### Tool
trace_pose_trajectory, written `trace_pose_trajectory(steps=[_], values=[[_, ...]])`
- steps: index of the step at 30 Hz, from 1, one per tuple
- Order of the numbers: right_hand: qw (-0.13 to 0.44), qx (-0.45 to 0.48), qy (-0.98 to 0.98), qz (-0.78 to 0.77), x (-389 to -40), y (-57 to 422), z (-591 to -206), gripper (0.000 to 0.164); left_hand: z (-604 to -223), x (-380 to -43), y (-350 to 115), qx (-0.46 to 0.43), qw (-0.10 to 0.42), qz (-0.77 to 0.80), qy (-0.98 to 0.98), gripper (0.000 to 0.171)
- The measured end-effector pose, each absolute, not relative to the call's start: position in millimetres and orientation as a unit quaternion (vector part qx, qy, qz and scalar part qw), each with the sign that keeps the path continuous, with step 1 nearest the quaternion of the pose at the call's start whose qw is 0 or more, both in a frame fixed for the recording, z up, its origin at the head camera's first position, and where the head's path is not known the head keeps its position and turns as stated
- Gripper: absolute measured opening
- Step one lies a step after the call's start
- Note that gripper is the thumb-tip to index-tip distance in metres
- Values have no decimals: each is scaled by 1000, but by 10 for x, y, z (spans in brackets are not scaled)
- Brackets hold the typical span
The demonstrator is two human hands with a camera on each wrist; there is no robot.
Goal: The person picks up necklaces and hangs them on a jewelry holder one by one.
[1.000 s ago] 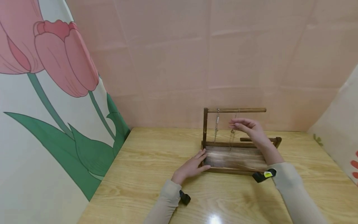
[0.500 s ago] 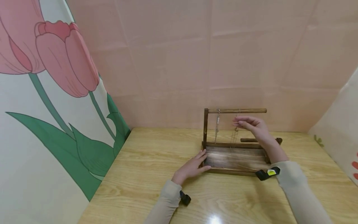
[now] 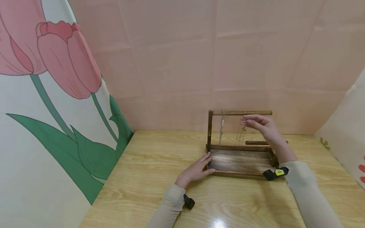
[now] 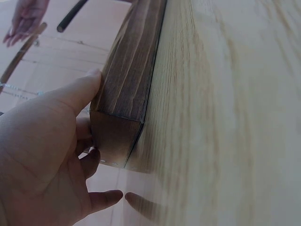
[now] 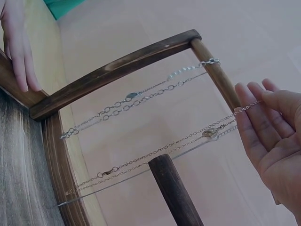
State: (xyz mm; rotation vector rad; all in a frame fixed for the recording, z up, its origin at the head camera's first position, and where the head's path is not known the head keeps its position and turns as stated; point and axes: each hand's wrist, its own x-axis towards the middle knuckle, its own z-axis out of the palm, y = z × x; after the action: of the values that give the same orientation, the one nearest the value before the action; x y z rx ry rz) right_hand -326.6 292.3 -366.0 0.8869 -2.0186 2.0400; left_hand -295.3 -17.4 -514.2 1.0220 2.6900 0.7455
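A dark wooden jewelry stand (image 3: 236, 163) with a tray base rests on the table. My left hand (image 3: 195, 171) grips its front left corner; in the left wrist view the thumb (image 4: 84, 92) lies on the front board and other fingers bend round the end. My right hand (image 5: 277, 136) pinches a fine chain necklace (image 5: 136, 163) between thumb and fingertips, just below the upper bar (image 3: 256, 112). The necklace dangles in a long loop toward the tray, a small pendant (image 5: 210, 134) near the fingers. A silver link chain (image 3: 221, 129) with pale beads hangs at the bar's left end.
A thin smooth strand (image 5: 103, 189) runs beside the held necklace. The shorter lower bar (image 3: 258, 143) juts leftward from the stand's right side, below my right hand. Pink cloth (image 3: 171, 79) hangs behind the light wooden table (image 3: 159, 148), with a tulip-printed panel (image 3: 68, 63) at left.
My right hand has moved right and slightly up, along below the upper bar, drawing the necklace's upper end with it. The left hand stays at the stand's corner.
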Motion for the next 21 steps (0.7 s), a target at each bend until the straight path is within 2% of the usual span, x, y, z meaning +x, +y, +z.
trace_pose_trajectory(steps=[11, 21], values=[[73, 303, -651, 692, -3265, 2993, -3615, 30, -5137, -2951, -172, 348, 88, 248, 900, 73], [75, 269, -665, 693, -3237, 3071, -3525, 31, -5115, -2934, -190, 344, 88, 247, 901, 73]])
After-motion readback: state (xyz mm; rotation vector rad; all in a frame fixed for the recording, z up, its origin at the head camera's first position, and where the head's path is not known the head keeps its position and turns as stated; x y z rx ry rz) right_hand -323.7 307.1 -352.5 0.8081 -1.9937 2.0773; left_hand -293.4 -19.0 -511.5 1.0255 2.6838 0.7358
